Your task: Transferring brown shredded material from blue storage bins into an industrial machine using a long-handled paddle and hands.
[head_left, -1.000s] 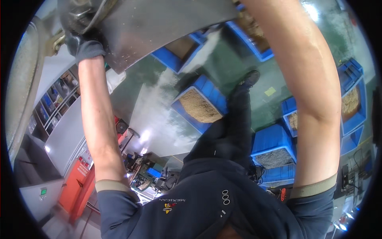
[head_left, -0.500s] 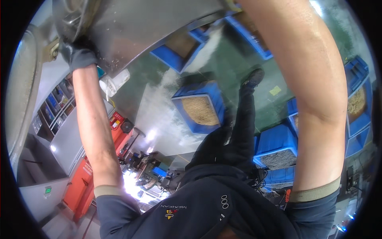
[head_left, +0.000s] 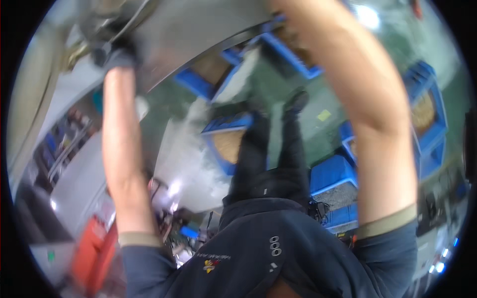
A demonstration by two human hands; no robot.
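At the upper left, my left hand (head_left: 120, 53) wears a dark glove and is up against a dark metal part (head_left: 102, 25) beside a large grey steel surface (head_left: 198, 30). Motion blur smears its fingers, so their grip does not show. A brass-coloured fitting (head_left: 75, 54) is just left of the glove. My right forearm reaches up past the top edge of the picture, and the hand itself is out of sight. The steel surface has a curved lower edge, with the floor visible below it.
By my legs stands a blue bin (head_left: 211, 130) of tan grains, partly hidden. More blue bins stand under the steel edge (head_left: 194, 88) and to the right (head_left: 330, 174). A red-orange machine (head_left: 92, 253) is at the lower left; a pale round rim (head_left: 37, 94) borders the far left.
Both my legs now show, one in front of the tan-grain bin. The left glove has shifted slightly right with the metal part; the floor and bins appear farther left.
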